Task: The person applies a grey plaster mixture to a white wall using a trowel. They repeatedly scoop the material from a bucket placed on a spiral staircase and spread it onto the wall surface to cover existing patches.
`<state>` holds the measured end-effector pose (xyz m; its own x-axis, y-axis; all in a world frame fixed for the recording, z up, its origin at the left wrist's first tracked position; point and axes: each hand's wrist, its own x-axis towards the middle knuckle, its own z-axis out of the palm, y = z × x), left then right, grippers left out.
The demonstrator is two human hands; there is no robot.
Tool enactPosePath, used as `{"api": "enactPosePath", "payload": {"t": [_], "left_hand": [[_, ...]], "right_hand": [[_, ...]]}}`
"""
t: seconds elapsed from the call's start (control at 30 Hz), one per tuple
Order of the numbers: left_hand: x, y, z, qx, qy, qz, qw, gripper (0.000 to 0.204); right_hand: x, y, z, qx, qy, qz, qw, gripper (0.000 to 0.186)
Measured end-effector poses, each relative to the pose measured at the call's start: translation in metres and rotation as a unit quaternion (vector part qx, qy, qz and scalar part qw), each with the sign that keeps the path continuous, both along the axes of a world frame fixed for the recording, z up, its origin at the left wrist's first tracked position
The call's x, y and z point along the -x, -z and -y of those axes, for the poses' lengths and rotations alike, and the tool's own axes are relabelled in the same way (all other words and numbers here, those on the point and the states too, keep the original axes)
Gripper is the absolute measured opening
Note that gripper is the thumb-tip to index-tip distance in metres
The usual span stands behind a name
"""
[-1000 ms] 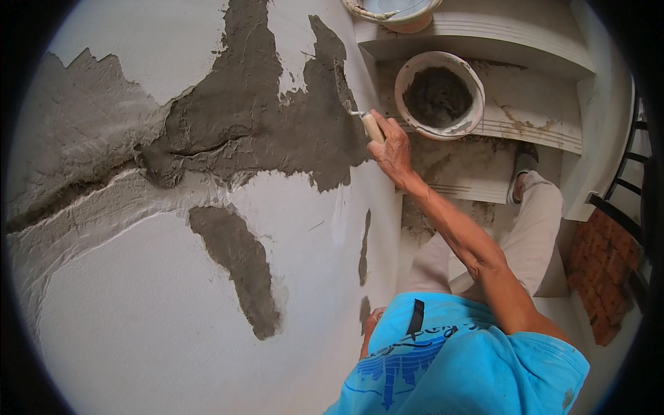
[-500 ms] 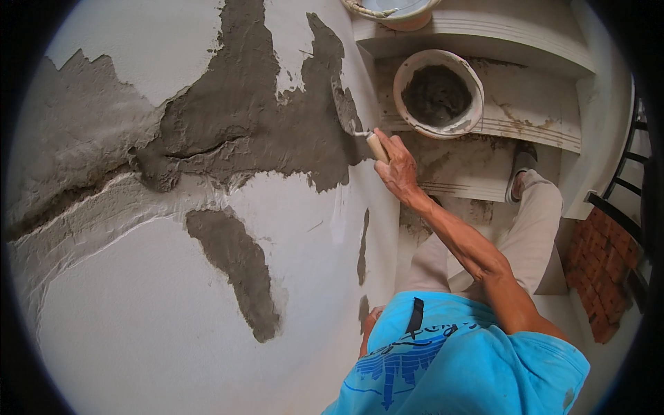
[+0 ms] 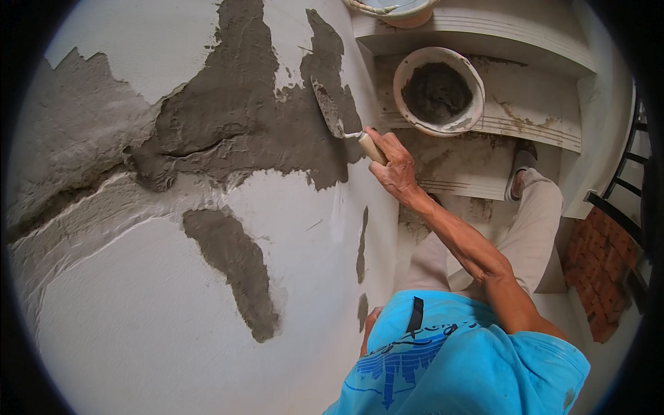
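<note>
My right hand (image 3: 395,168) is closed round the wooden handle of a small pointed trowel (image 3: 328,107). Its mortar-smeared blade lies against or very close to the grey wet mortar (image 3: 277,131) spread over the white wall (image 3: 138,304). A rough crack (image 3: 72,197) runs from that mortar toward the left. Only a bit of my left hand (image 3: 374,319) shows, low by the wall and beside my blue shirt; its fingers are hidden. A white bucket (image 3: 476,114) with dark mortar inside stands on the stairs, just beyond my right hand.
Another pale bucket (image 3: 408,17) stands on a higher step, partly cut off. The steps (image 3: 532,124) carry mortar stains, and my shoe (image 3: 523,162) rests on one. At the right are a black railing (image 3: 626,183) and reddish-brown tiles (image 3: 600,270).
The trowel blade has swung left across the mortar and now shows its broad face. My right hand has shifted slightly left, still gripping the handle. The bucket stays put.
</note>
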<state>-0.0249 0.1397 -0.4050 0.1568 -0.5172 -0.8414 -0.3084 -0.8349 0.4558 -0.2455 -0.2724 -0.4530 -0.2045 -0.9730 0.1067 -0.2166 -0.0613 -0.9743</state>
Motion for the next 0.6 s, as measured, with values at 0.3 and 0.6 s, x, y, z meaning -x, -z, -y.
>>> {"api": "enactPosePath", "payload": {"t": [0.3, 0.6], "left_hand": [[0.009, -0.009, 0.012, -0.005, -0.038, -0.023, 0.999, 0.031], [0.017, -0.020, 0.024, -0.017, -0.007, -0.002, 1.000, 0.031]], "right_hand": [[0.006, 0.001, 0.051, 0.000, 0.044, -0.021, 0.999, 0.068], [0.000, -0.011, 0.014, 0.013, 0.009, 0.032, 0.999, 0.068]]}}
